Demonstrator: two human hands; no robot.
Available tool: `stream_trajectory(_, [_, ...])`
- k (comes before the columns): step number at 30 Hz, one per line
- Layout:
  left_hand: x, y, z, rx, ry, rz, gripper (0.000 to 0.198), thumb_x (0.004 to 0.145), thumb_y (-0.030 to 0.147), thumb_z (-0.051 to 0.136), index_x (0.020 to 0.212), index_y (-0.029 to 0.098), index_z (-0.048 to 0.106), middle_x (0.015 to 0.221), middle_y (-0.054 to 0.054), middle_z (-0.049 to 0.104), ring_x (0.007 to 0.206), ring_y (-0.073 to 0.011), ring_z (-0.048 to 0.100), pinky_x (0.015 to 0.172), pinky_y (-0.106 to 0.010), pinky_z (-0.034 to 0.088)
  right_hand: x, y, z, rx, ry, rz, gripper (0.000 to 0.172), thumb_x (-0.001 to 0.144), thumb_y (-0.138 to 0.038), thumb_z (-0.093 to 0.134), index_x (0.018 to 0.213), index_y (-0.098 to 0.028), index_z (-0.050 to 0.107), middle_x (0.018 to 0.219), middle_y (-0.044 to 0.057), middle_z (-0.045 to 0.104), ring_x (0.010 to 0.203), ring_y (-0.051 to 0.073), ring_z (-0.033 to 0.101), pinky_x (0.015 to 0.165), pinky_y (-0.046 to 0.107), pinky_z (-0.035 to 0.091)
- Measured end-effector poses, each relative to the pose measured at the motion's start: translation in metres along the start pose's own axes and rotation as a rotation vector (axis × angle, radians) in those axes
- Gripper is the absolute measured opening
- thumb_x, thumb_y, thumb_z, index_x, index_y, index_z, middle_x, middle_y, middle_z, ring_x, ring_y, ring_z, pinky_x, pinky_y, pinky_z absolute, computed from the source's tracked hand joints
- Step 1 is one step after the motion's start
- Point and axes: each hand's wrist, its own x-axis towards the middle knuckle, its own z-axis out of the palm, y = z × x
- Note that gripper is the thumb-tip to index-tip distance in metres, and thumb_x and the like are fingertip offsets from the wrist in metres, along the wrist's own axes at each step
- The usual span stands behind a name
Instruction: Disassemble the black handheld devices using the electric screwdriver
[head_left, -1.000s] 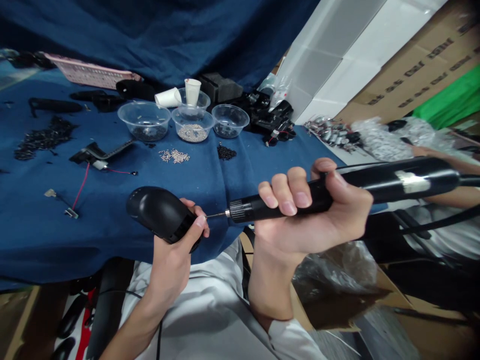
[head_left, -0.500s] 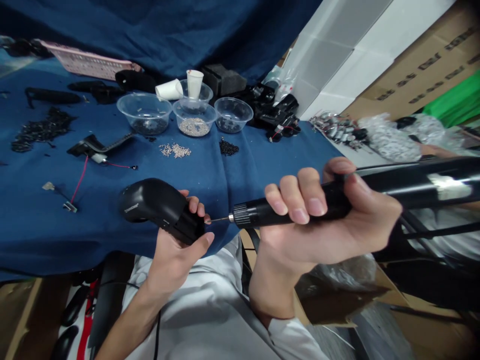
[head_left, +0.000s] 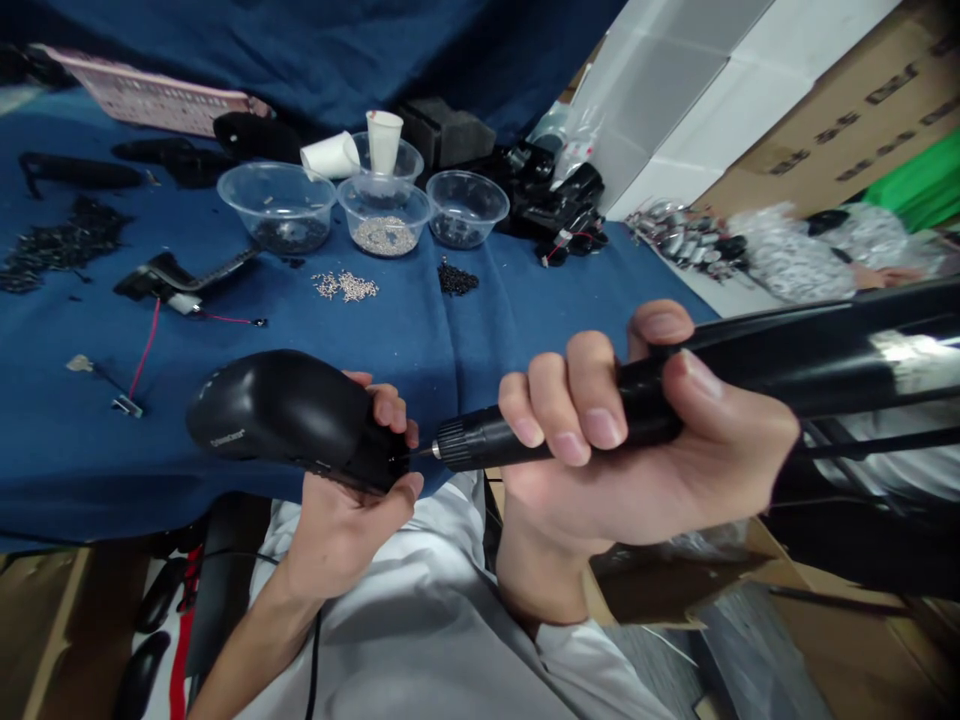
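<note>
My left hand (head_left: 341,535) grips a glossy black plastic housing (head_left: 281,410) from below, with its fingers curled over the far side and its thumb under the open end. My right hand (head_left: 622,450) is wrapped around a black corded electric screwdriver (head_left: 780,375). The screwdriver's thin metal bit (head_left: 424,453) reaches into the end of the housing, and its tip is hidden there. The two hands are close together, with only the screwdriver's ribbed collar between them.
The blue-covered table (head_left: 225,470) holds clear plastic bowls (head_left: 276,205), paper cups (head_left: 384,140), piles of small screws (head_left: 345,286), black parts and a part with a red wire (head_left: 146,355). Cardboard boxes (head_left: 847,120) stand at the right, and a co-worker's arm (head_left: 892,277) lies behind the screwdriver.
The housing has swung left and now lies flatter. The screwdriver has closed in, with its bit now entering the housing's end. My view has tilted slightly.
</note>
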Motion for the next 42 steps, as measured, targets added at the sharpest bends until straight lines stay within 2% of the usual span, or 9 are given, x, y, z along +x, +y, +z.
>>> stream_trajectory(8, [-0.001,-0.001,-0.002,0.000,-0.004,-0.005,0.070,0.079,-0.008,0.080,0.130,0.040,0.068,0.113,0.001,0.059,0.102,-0.0139,0.062,0.099,-0.027,0.061,0.001,0.004,0.000,0.010,-0.013,-0.029,0.021,0.079,-0.036,0.072,0.088,-0.029,0.055,0.047,-0.016,0.035,0.032,0.008,0.025,0.037,0.021,0.028])
stream_trajectory(13, [0.001,-0.001,0.000,0.042,0.060,-0.009,0.069,0.075,-0.006,0.083,0.125,0.038,0.066,0.112,0.002,0.059,0.100,-0.0152,0.063,0.101,-0.032,0.061,-0.004,0.007,0.001,0.033,-0.010,0.003,0.017,0.081,-0.033,0.074,0.089,-0.028,0.060,0.050,-0.014,0.042,0.035,0.008,0.030,0.040,0.023,0.037])
stream_trajectory(17, [0.004,0.002,0.004,0.001,0.079,-0.038,0.068,0.069,-0.006,0.083,0.121,0.035,0.065,0.107,0.002,0.058,0.095,-0.0150,0.062,0.094,-0.031,0.061,-0.005,0.014,0.002,0.072,-0.055,0.001,0.015,0.084,-0.031,0.074,0.088,-0.029,0.059,0.050,-0.015,0.037,0.035,0.008,0.029,0.041,0.022,0.039])
stream_trajectory(28, [0.006,-0.001,-0.009,-0.107,0.035,-0.049,0.063,0.076,0.005,0.094,0.126,0.040,0.077,0.108,0.001,0.058,0.100,-0.0136,0.060,0.095,-0.027,0.060,-0.002,0.034,0.004,0.164,-0.116,-0.067,0.015,0.090,-0.027,0.070,0.085,-0.028,0.056,0.048,-0.015,0.031,0.032,0.007,0.022,0.038,0.016,0.037])
stream_trajectory(32, [0.005,0.016,-0.020,0.075,0.061,-0.217,0.058,0.088,0.041,0.095,0.142,0.038,0.073,0.121,-0.006,0.066,0.110,-0.0252,0.067,0.099,-0.043,0.063,-0.003,0.024,-0.008,0.181,-0.082,-0.113,0.003,0.092,-0.029,0.066,0.092,-0.027,0.068,0.050,-0.014,0.034,0.035,0.007,0.022,0.043,0.017,0.043])
stream_trajectory(35, [0.022,0.031,-0.022,0.582,0.006,-0.249,0.056,0.106,0.059,0.072,0.157,0.038,0.062,0.130,-0.008,0.069,0.123,-0.0324,0.069,0.112,-0.052,0.058,-0.002,0.001,-0.039,0.161,0.125,-0.220,0.009,0.090,-0.030,0.067,0.092,-0.024,0.073,0.051,-0.013,0.033,0.038,0.007,0.020,0.044,0.018,0.044])
stream_trajectory(38, [0.060,0.029,0.013,1.211,-0.388,-0.095,0.057,0.110,0.059,0.065,0.157,0.028,0.061,0.139,-0.013,0.070,0.138,-0.0389,0.065,0.123,-0.058,0.051,-0.006,-0.030,-0.082,0.112,0.364,-0.380,0.008,0.081,-0.030,0.072,0.083,-0.023,0.070,0.051,-0.013,0.033,0.039,0.007,0.020,0.043,0.018,0.042])
stream_trajectory(40, [0.093,0.010,0.062,1.600,-0.664,-0.059,0.044,0.116,0.041,0.055,0.149,0.013,0.065,0.140,-0.022,0.070,0.137,-0.0389,0.066,0.121,-0.059,0.053,-0.011,-0.049,-0.108,0.069,0.464,-0.459,0.011,0.076,-0.031,0.072,0.082,-0.023,0.067,0.051,-0.014,0.034,0.039,0.008,0.021,0.043,0.019,0.040])
stream_trajectory(42, [0.128,-0.021,0.121,1.665,-0.749,-0.026,0.034,0.112,0.030,0.066,0.137,0.007,0.071,0.136,-0.024,0.072,0.134,-0.0388,0.068,0.117,-0.059,0.057,-0.016,-0.063,-0.129,0.025,0.527,-0.538,0.014,0.072,-0.033,0.069,0.082,-0.024,0.065,0.050,-0.014,0.034,0.038,0.008,0.022,0.042,0.019,0.037])
